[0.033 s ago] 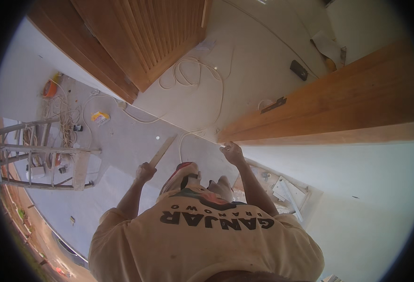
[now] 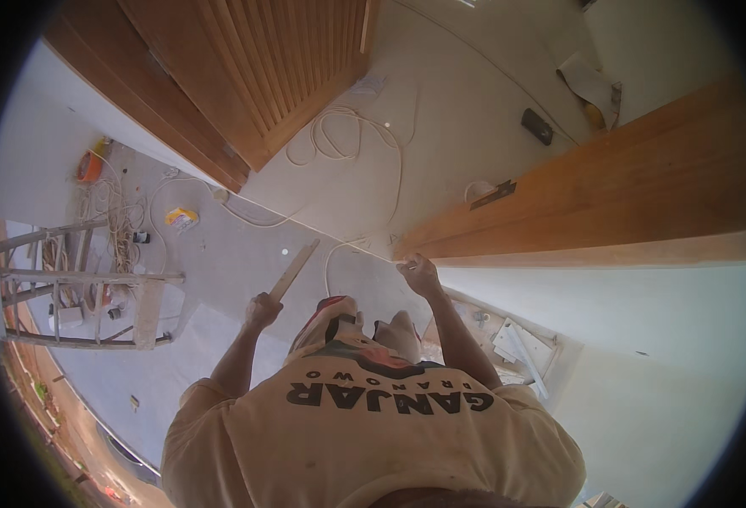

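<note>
My left hand (image 2: 262, 311) is closed around one end of a flat, pale, wood-like strip (image 2: 295, 269), which slants up and away over the grey floor. On the right, my right hand (image 2: 420, 275) has its fingers bent together beside the lower corner of the wooden door frame (image 2: 593, 199). Whatever those fingers hold, if anything, is too small to make out. A dark metal lock plate (image 2: 493, 196) is set into the frame's face, further along from that hand.
A louvred wooden door (image 2: 275, 68) stands at the far left. Loose cable (image 2: 339, 135) coils across the floor. A ladder-like wooden stand (image 2: 85, 275), an orange container (image 2: 90, 166) and a yellow packet (image 2: 181, 219) lie left. White boards (image 2: 523, 345) rest right of my legs.
</note>
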A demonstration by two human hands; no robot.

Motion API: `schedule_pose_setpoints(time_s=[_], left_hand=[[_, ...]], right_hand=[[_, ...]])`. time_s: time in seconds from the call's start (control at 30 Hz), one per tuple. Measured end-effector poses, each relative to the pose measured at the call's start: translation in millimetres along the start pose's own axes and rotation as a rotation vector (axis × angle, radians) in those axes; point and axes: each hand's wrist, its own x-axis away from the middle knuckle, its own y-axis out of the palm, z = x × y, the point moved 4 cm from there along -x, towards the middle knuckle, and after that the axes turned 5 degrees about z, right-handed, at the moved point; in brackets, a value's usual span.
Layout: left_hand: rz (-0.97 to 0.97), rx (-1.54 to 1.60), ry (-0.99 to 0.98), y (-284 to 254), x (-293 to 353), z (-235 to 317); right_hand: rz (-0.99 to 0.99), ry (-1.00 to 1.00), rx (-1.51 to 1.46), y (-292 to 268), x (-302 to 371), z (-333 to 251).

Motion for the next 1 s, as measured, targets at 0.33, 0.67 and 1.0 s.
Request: schedule_pose_setpoints(time_s=[0.33, 0.67, 1.0], left_hand=[[0.041, 0.214, 0.246, -102.4, -169.0, 150.3], [0.121, 0.128, 0.549, -215.5, -321.7, 365.5], [0.119, 0.189, 0.586, -248.5, -428.6, 476.8]], right_hand=[[-0.019, 0.227, -0.048, -20.8, -69.2, -39.0], [0.114, 0.480, -0.040, -19.4, -218.6, -9.5], [0.439, 0.246, -0.430, -203.8, -492.9, -99.2]])
